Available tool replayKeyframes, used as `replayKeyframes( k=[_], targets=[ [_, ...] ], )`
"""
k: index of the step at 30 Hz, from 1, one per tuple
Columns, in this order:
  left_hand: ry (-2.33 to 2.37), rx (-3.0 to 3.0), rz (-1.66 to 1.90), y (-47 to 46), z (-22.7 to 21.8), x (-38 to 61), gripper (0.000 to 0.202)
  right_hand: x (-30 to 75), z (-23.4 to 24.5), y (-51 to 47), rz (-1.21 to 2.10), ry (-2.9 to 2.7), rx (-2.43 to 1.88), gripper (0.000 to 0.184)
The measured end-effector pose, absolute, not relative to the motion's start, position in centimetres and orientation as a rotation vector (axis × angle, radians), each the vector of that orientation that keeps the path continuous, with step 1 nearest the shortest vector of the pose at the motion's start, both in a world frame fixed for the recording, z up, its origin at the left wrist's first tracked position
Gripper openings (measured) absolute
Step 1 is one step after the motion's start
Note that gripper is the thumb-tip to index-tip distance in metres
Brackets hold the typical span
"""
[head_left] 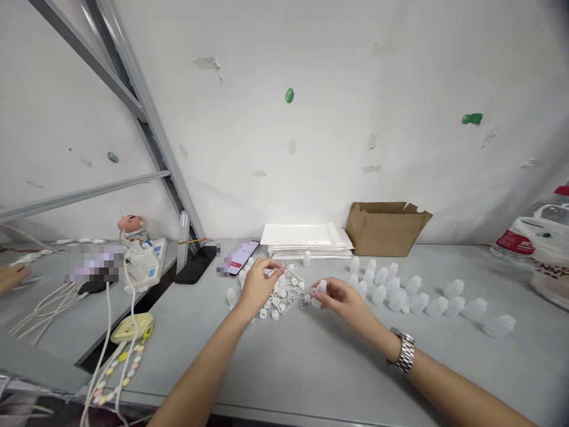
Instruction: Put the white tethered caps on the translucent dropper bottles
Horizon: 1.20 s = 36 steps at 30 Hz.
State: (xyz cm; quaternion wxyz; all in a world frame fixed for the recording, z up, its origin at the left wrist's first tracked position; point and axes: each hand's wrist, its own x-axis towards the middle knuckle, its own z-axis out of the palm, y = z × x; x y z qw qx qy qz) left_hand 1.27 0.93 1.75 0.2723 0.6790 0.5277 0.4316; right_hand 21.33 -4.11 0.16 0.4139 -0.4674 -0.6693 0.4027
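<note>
My right hand [340,299] grips a small translucent white bottle [320,289] with a narrow neck, held above the table between thumb and fingers. My left hand [259,281] reaches over a pile of small white caps with thin strips [284,293]. Its fingers are curved and slightly apart, and I see nothing held between them. Several more small translucent bottles [393,287] are spread on the table to the right of my right hand. A few white pieces lie partly hidden behind my left hand, and one small white bottle [306,258] stands behind the pile.
White flat packets [306,240] are stacked by the wall beside an open cardboard box [384,230]. A lit phone [240,259] and a dark phone [195,265] lie left. Cables, a power strip [149,267] and a yellow case [132,328] are farther left. Another person's hand [13,277] shows at the left edge.
</note>
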Motion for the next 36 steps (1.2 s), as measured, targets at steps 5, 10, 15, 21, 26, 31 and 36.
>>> replayKeyframes(
  k=[5,10,15,21,26,31,36],
  targets=[
    [1.056,1.435,1.116,0.2,2.3,1.9,0.020,21.0,0.1,-4.3,1.129,-1.620,-1.038,0.024],
    [0.850,1.280,1.090,-0.7,2.1,2.9,0.018,20.9,-0.4,-4.3,1.067,-1.687,-1.084,0.025],
    [0.755,1.203,1.059,-1.0,2.0,3.3,0.017,21.0,-0.4,-4.2,0.776,-1.819,-1.222,0.022],
    [0.695,1.082,1.125,-1.0,2.1,3.2,0.016,20.9,0.0,-4.5,0.682,-1.876,-1.260,0.021],
    [0.696,1.072,1.105,-1.1,2.1,3.1,0.017,20.9,-0.2,-4.5,0.643,-1.893,-1.290,0.021],
    [0.696,1.064,1.089,-1.4,2.0,3.4,0.022,20.9,-0.3,-4.4,0.649,-1.902,-1.314,0.020],
    [0.694,1.106,1.061,-1.9,1.9,3.9,0.020,20.7,-0.2,-4.5,0.761,-1.870,-1.322,0.023]
  ],
)
